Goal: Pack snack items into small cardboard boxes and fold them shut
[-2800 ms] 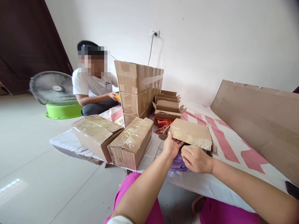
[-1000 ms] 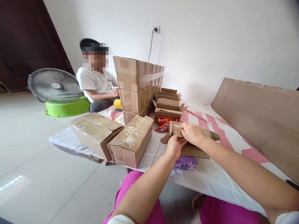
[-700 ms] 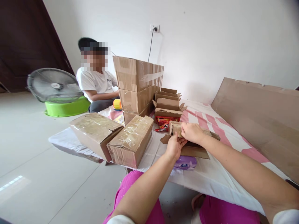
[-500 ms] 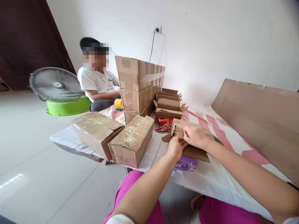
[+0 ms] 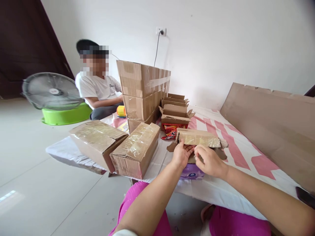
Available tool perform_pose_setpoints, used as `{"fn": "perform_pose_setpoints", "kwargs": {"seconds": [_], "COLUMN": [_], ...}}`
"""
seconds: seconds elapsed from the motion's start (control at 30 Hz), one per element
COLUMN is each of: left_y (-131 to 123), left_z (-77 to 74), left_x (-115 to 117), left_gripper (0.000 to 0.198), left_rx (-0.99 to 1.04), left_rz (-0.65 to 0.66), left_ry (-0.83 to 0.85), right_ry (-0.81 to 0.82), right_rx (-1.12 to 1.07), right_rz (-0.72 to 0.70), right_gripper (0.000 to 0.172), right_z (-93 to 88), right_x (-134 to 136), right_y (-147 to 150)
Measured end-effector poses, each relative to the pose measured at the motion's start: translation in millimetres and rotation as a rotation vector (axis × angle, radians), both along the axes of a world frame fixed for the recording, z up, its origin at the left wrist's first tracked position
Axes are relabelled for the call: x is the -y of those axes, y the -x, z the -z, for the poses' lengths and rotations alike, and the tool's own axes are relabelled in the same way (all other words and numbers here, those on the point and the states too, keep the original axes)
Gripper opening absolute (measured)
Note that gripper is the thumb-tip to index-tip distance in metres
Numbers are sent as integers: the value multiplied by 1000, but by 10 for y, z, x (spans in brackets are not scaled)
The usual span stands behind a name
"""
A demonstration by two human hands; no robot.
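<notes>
A small cardboard box (image 5: 197,132) lies in front of me with its flaps out and a strip of shiny tape along its near side. My left hand (image 5: 182,154) grips the box's near left edge, thumb up against the end and fingers beneath. Beside it, my right hand (image 5: 210,161) is closed in a pinch just below the taped edge; what lies between its fingertips is too small to make out. A purple plastic pack (image 5: 192,172) is under the hands, partly covered by cardboard. Red printed packets (image 5: 169,130) sit just behind the box.
Two taped boxes (image 5: 136,144) stand left on the cloth-covered table (image 5: 157,173). Behind them rises a stack of taped boxes (image 5: 140,88), with open boxes (image 5: 174,111) alongside. A cardboard sheet (image 5: 265,121) leans at right. A person (image 5: 98,88) sits near a fan (image 5: 54,91).
My right hand has drawn back from the box's top toward me and below its edge. The taped side now shows more. The view has shifted slightly right.
</notes>
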State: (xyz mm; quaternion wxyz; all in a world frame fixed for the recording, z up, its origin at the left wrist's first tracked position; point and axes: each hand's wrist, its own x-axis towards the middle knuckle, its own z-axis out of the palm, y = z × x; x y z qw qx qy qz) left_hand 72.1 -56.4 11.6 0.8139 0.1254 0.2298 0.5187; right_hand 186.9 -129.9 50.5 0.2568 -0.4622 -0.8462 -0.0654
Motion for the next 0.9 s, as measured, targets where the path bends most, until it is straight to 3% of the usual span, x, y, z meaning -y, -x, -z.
{"fn": "perform_pose_setpoints", "kwargs": {"seconds": [0.23, 0.37, 0.5, 0.63, 0.77, 0.9], "left_y": [36, 29, 21, 19, 13, 46], "left_z": [-62, -68, -66, -64, -53, -89], "left_x": [25, 18, 8, 6, -3, 23], "left_gripper": [28, 29, 29, 29, 29, 31], "left_rx": [-32, -50, -61, -68, -73, -67], "left_rz": [-2, -12, -14, -13, -16, 7], "left_ry": [1, 13, 24, 27, 26, 4], "right_ry": [67, 1, 15, -114, -143, -139], "right_rx": [-132, -218, -266, -147, -69, -34], "right_rz": [-103, 35, 238, 336, 425, 386], "right_gripper": [18, 22, 3, 19, 27, 25], "right_z": [288, 355, 345, 266, 231, 317], "right_x": [397, 426, 365, 304, 291, 352], "right_y": [-63, -273, -571, -787, -808, -711]}}
